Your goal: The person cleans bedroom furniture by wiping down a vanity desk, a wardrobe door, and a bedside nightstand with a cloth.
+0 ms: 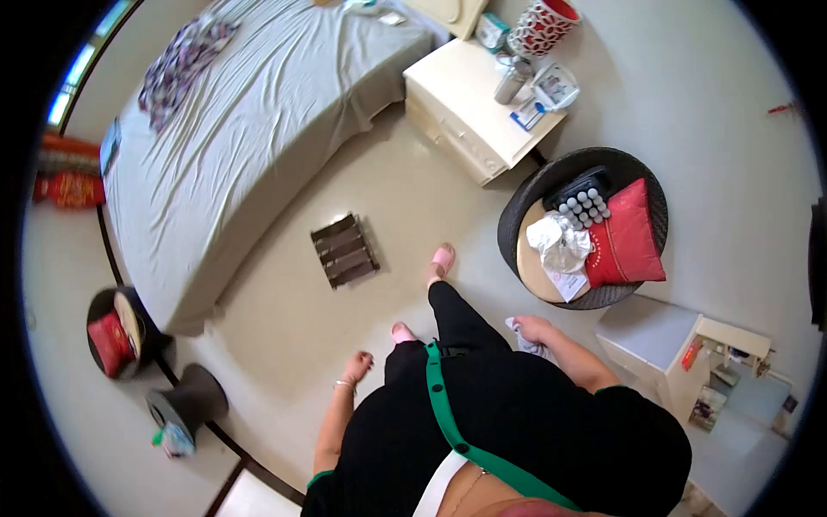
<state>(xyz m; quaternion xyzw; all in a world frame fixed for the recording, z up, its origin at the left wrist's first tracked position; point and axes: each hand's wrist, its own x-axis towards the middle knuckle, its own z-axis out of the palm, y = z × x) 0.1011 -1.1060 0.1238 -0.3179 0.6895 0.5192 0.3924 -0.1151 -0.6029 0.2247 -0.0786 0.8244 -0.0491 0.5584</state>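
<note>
My right hand (533, 328) is closed around a crumpled greyish-white cloth (534, 348), which sticks out on both sides of the fingers beside my right hip. Away from my body on the other side hangs my left hand (358, 367), a bracelet at its wrist. Its fingers are loosely curled, and nothing shows in them. A low dark brown slatted stool (345, 251) stands on the floor ahead of my feet, which are in pink slippers (443, 258). Neither hand touches the stool.
A bed with a grey sheet (258, 112) fills the upper left. Ahead right, a cream cabinet (465, 95) bears a flask and boxes. A dark wicker chair (514, 194) at right holds a red cushion (627, 237) and a plastic bag (562, 245). A dark round stool (202, 395) stands left.
</note>
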